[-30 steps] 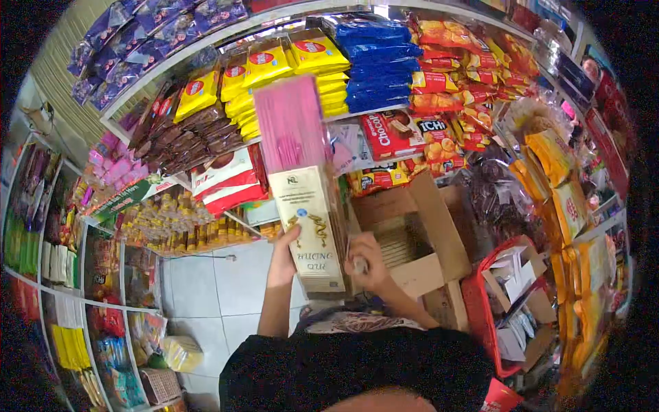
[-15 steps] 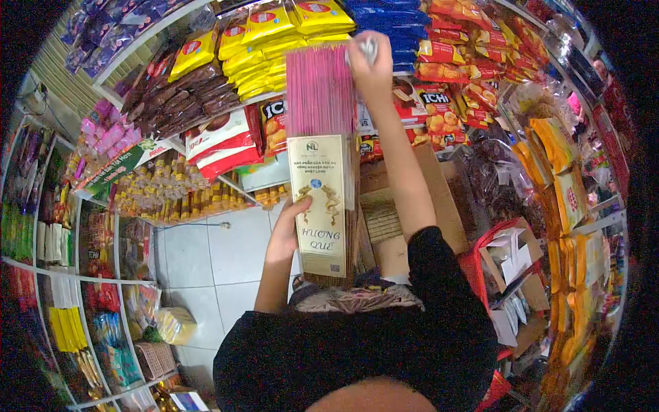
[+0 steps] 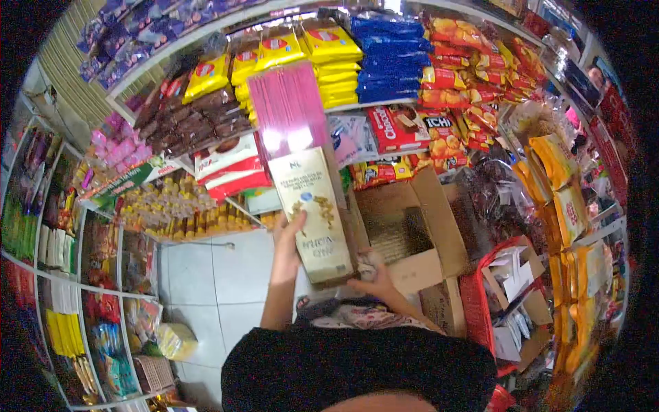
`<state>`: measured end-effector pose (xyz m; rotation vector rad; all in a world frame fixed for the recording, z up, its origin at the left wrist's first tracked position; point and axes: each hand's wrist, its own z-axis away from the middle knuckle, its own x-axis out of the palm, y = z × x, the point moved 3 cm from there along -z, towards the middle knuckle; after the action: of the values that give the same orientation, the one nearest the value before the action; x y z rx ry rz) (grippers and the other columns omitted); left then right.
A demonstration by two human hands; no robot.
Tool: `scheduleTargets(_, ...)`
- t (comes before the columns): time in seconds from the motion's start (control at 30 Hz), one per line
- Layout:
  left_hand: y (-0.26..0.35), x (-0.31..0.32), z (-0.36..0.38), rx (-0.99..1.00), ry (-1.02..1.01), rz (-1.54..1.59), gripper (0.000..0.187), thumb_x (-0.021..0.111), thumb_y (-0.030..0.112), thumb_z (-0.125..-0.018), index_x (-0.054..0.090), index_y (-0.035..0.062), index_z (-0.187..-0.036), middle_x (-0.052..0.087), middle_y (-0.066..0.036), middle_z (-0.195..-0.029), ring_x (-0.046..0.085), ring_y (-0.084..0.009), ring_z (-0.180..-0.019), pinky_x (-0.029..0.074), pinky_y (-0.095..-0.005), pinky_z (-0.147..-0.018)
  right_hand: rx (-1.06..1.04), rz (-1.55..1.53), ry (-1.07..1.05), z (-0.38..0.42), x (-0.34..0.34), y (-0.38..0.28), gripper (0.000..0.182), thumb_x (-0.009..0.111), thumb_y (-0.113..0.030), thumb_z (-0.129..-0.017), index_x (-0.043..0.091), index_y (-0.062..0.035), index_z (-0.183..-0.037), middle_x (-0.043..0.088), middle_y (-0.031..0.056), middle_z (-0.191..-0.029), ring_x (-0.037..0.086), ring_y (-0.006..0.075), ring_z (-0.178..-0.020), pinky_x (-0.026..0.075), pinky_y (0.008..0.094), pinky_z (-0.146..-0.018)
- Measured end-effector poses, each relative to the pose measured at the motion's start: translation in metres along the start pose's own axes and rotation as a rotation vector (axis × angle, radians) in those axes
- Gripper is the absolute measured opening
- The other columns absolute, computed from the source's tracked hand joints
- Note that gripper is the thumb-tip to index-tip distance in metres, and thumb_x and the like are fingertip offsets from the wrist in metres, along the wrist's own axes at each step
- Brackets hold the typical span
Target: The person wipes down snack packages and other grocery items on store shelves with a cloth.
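My left hand [image 3: 285, 240] grips a tall pack of incense sticks [image 3: 312, 220] along its left side, thumb on the front. The pack has a cream label with gold dragons and lettering, and pink stick ends show through clear film at the top. It leans, top toward the left, in front of the shelves. My right hand [image 3: 379, 283] is at the lower right corner of the pack, fingers closed around a small whitish-grey, crumpled-looking thing [image 3: 367, 264]. What that thing is, I cannot make out. Some of the right fingers are hidden or blurred.
An open cardboard box [image 3: 412, 261] stands just right of the pack. Further right are a red-rimmed basket [image 3: 480, 302] and hanging orange packets [image 3: 566, 206]. Ahead, shelves hold yellow packs [image 3: 329, 44] and blue packs [image 3: 391, 58]. Tiled floor [image 3: 206, 281] shows at left.
My right hand has come down from the pack's pink top to its lower right corner, still holding the whitish thing. The pack has tilted, its top shifting left.
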<state>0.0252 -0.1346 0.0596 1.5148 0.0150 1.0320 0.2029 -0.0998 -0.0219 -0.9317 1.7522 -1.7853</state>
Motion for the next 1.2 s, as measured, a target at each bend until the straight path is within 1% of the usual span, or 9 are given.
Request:
scheduleTargets(0.13,0.003,0.025,0.007,0.039,-0.072,-0.14,0.044,0.054,0.017,-0.069,0.037,-0.0014,-0.106,0.047,-0.011,-0.1,0.046,-0.0191,-0.092,0.038,-0.0281,-0.075,0.067,-0.225,-0.061,-0.015,-0.018,-0.017,0.071,0.07,-0.006,-0.05,0.031,-0.0018,-0.109,0.043,0.0076,-0.102,0.04,0.0149,-0.093,0.033,0.0274,-0.08)
scheduleTargets(0.2,0.016,0.045,0.009,0.176,-0.536,-0.068,0.064,0.055,0.03,-0.067,0.026,0.0005,-0.115,0.035,-0.011,-0.114,0.034,-0.0204,-0.105,0.027,-0.0301,-0.086,-0.47,0.363,-0.045,-0.025,-0.035,-0.025,0.073,0.074,-0.012,-0.046,0.032,-0.0002,-0.105,0.047,0.0066,-0.093,0.044,0.0177,-0.087,0.035,0.0283,-0.076)
scheduleTargets(0.23,0.015,0.043,-0.001,0.045,-0.665,-0.043,0.078,0.053,0.042,-0.064,0.015,0.0032,-0.12,0.023,-0.011,-0.122,0.023,-0.0215,-0.112,0.018,-0.032,-0.091,-0.208,-0.061,-0.035,-0.026,-0.039,-0.051,0.072,0.075,-0.011,-0.042,0.035,-0.0005,-0.102,0.049,0.0062,-0.088,0.044,0.0186,-0.088,0.034,0.03,-0.077)
scheduleTargets(0.3,0.046,0.061,0.01,0.158,-0.661,-0.079,0.077,0.051,0.044,-0.065,0.015,0.0036,-0.12,0.023,-0.011,-0.122,0.023,-0.0221,-0.112,0.018,-0.0326,-0.09,-0.32,-0.124,0.223,-0.046,-0.049,-0.088,0.061,0.072,-0.006,-0.039,0.044,-0.0025,-0.093,0.048,0.0042,-0.085,0.043,0.0158,-0.088,0.034,0.029,-0.077)
scheduleTargets(0.47,0.059,0.019,0.019,0.222,-0.617,-0.247,0.057,0.045,0.03,-0.072,0.022,0.0046,-0.117,0.03,-0.011,-0.118,0.028,-0.0227,-0.109,0.024,-0.0325,-0.087,-0.223,-0.361,0.138,-0.114,-0.074,-0.212,0.038,0.059,-0.012,-0.051,0.051,0.0013,-0.086,0.054,0.0086,-0.078,0.053,0.0188,-0.07,0.043,0.0293,-0.063)
scheduleTargets(0.73,0.047,-0.095,0.075,0.266,-0.089,-0.354,0.034,0.043,0.022,-0.074,0.04,0.004,-0.103,0.044,-0.008,-0.103,0.041,-0.017,-0.096,0.031,-0.0288,-0.078,-0.303,-0.208,0.038,-0.189,-0.049,-0.344,0.029,0.052,-0.028,-0.063,0.047,-0.0041,-0.078,0.049,0.0052,-0.059,0.044,0.0142,-0.039,0.034,0.0217,-0.028)
scheduleTargets(1.03,0.022,-0.152,0.117,0.184,0.384,-0.217,0.036,0.043,0.034,-0.073,0.043,0.0053,-0.095,0.05,-0.009,-0.092,0.049,-0.0177,-0.083,0.037,-0.0279,-0.067,-0.336,0.084,0.092,-0.296,-0.03,-0.415,0.033,0.055,-0.032,-0.063,0.051,-0.0113,-0.088,0.052,0.0015,-0.067,0.046,0.0132,-0.049,0.039,0.0238,-0.04)
scheduleTargets(1.13,0.03,-0.155,0.129,0.19,0.471,-0.103,0.032,0.041,0.03,-0.075,0.043,0.0047,-0.096,0.051,-0.007,-0.09,0.049,-0.0156,-0.082,0.035,-0.0268,-0.07,-0.327,0.131,0.03,-0.337,-0.242,-0.42,0.04,0.048,-0.037,-0.068,0.046,-0.0107,-0.098,0.051,0.003,-0.069,0.048,0.0125,-0.051,0.04,0.0229,-0.043)
scheduleTargets(1.2,0.033,-0.163,0.134,0.11,0.426,-0.146,0.033,0.041,0.031,-0.076,0.043,0.0054,-0.096,0.051,-0.006,-0.091,0.048,-0.0137,-0.084,0.034,-0.0266,-0.072,-0.327,0.15,-0.006,-0.377,-0.153,-0.425,0.045,0.044,-0.04,-0.071,0.042,-0.0103,-0.104,0.051,0.004,-0.07,0.049,0.012,-0.052,0.041,0.0224,-0.045)
